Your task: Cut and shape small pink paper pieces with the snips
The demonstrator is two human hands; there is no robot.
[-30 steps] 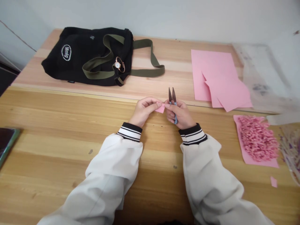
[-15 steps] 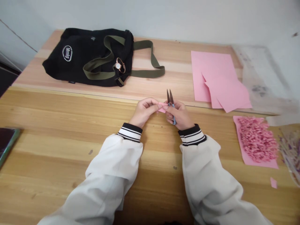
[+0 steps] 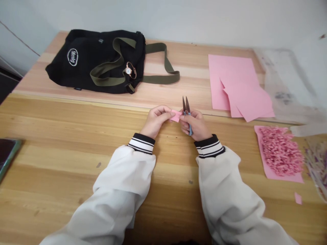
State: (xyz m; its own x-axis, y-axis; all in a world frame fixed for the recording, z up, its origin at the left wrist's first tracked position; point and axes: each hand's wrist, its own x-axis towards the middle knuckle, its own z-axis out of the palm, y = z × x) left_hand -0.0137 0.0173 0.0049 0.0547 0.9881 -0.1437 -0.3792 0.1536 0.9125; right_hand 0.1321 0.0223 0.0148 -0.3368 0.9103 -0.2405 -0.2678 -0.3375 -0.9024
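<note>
Over the middle of the wooden table [image 3: 63, 136], my left hand [image 3: 156, 119] pinches a small pink paper piece [image 3: 176, 115] between thumb and fingers. My right hand [image 3: 196, 124] is closed round small blue-handled scissors [image 3: 186, 109], whose dark blades point up and away from me. Its fingertips also touch the right edge of the paper piece. Both hands meet at the paper, just above the tabletop.
A black bag [image 3: 102, 61] with olive straps and a wristwatch [image 3: 130, 70] lies at the back left. Pink paper sheets [image 3: 235, 85] lie at the back right. A pile of pink cut pieces [image 3: 281, 153] sits on a pink sheet at right. A phone [image 3: 6, 153] lies at the left edge.
The hands have barely shifted. The pink paper piece has turned slightly between the fingertips, and the scissors stay upright in my right hand.
</note>
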